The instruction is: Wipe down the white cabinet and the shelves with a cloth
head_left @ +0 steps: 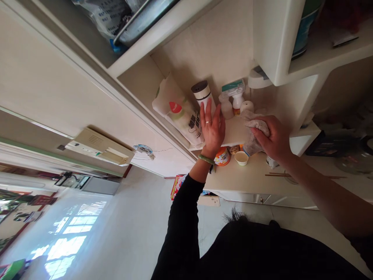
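Clutching the bunched cloth [258, 126] within your right hand [273, 137], beside small white bottles [226, 108]; your left hand [214, 130], splayed, lies over the white flask [204, 95], cloth to its right. Left grip: cannot tell.

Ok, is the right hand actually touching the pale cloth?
Touching. The head view shows the right hand closed around the bunched pale cloth, part of which sticks out beyond the grip.

Set along the white shelf [234, 133]: printed pack [181, 111], flask [201, 91], small bottles [226, 108], clear jar [259, 81]. On the counter [253, 178] below: orange tub [222, 157], pale cup [241, 158], thin sticks [275, 175].
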Demonstrator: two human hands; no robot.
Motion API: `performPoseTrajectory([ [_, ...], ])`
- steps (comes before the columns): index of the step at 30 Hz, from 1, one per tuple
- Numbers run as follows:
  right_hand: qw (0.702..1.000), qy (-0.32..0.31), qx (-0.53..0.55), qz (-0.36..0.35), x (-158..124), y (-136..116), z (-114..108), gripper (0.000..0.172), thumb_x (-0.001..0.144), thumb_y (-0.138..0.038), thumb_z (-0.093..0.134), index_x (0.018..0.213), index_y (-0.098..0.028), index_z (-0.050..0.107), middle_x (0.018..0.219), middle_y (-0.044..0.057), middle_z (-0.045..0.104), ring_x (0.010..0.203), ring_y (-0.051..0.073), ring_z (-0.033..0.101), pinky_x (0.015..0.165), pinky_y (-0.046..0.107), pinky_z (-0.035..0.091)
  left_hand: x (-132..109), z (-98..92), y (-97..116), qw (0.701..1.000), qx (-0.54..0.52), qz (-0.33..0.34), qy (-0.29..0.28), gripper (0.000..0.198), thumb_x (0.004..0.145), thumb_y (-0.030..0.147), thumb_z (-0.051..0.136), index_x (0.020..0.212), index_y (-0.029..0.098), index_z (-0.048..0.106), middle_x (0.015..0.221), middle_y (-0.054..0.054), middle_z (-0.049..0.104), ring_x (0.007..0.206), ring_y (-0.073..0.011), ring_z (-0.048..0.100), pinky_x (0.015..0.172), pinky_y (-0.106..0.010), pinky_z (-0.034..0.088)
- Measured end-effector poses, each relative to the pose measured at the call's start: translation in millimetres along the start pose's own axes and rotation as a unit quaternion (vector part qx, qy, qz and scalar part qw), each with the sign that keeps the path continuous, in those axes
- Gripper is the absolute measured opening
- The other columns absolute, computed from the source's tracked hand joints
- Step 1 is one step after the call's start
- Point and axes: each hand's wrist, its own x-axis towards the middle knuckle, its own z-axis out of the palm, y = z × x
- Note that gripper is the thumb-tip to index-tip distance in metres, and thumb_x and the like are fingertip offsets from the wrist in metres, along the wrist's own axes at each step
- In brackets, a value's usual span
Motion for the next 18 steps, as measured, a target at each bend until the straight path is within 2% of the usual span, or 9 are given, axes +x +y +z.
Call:
performPoseTrajectory([
  [2,1.0,-0.001,0.0,0.001,-1,1,0,0.036,0.109,-0.055,0.071,0.126,-0.026,0.082,0.124,0.012,0.086,0.117,0.033,0.081,0.107,0.053,0.066,22,-6.0,12,0.998,0.012,0.048,-0.028,0.055,0.125,0.03,0.047,0.18,0.029,0.055,0.201,0.004,0.036,0.194,-0.0203,0.002,0.162,-0.059,0.015],
  [5,1.0,-0.009,-0.003,0.011,-2,3,-2,0.035,0.109,-0.057,0.072,0.126,-0.029,0.081,0.124,0.012,0.085,0.116,0.035,0.08,0.105,0.056,0.067,60,-8.5,26,0.993,0.022,0.089,-0.078,0.066,0.121,0.027,0.049,0.185,0.042,0.048,0.199,0.015,0.037,0.193,-0.0177,0.003,0.162,-0.057,0.013],
  [9,1.0,-0.022,-0.001,0.018,-3,6,-4,0.031,0.108,-0.059,0.073,0.124,-0.034,0.081,0.123,0.011,0.085,0.115,0.038,0.08,0.104,0.06,0.068,95,-1.5,33,0.985,0.04,0.117,-0.116,0.066,0.121,0.028,0.04,0.184,0.044,0.05,0.195,0.017,0.043,0.19,-0.0157,0.016,0.161,-0.048,0.014],
  [12,1.0,-0.024,0.003,0.017,-3,5,-4,0.032,0.107,-0.06,0.073,0.125,-0.034,0.082,0.123,0.011,0.085,0.116,0.038,0.081,0.104,0.061,0.068,103,4.5,30,0.984,0.046,0.115,-0.128,0.063,0.123,0.031,0.032,0.182,0.042,0.052,0.192,0.017,0.05,0.183,-0.0149,0.03,0.158,-0.038,0.02],
  [15,1.0,-0.023,0.005,0.015,-3,4,-3,0.032,0.108,-0.06,0.072,0.125,-0.034,0.082,0.123,0.011,0.085,0.117,0.038,0.081,0.105,0.061,0.068,101,3.3,27,0.984,0.049,0.108,-0.133,0.064,0.125,0.03,0.026,0.184,0.034,0.051,0.193,0.015,0.05,0.177,-0.0092,0.037,0.155,-0.029,0.024],
  [18,1.0,-0.018,0.004,0.009,-3,4,-3,0.033,0.108,-0.058,0.072,0.126,-0.032,0.083,0.124,0.011,0.085,0.117,0.038,0.081,0.106,0.061,0.068,96,-12.4,23,0.988,0.022,0.105,-0.113,0.066,0.122,0.032,0.029,0.184,0.037,0.052,0.193,0.015,0.049,0.182,-0.0074,0.034,0.156,-0.032,0.027],
])
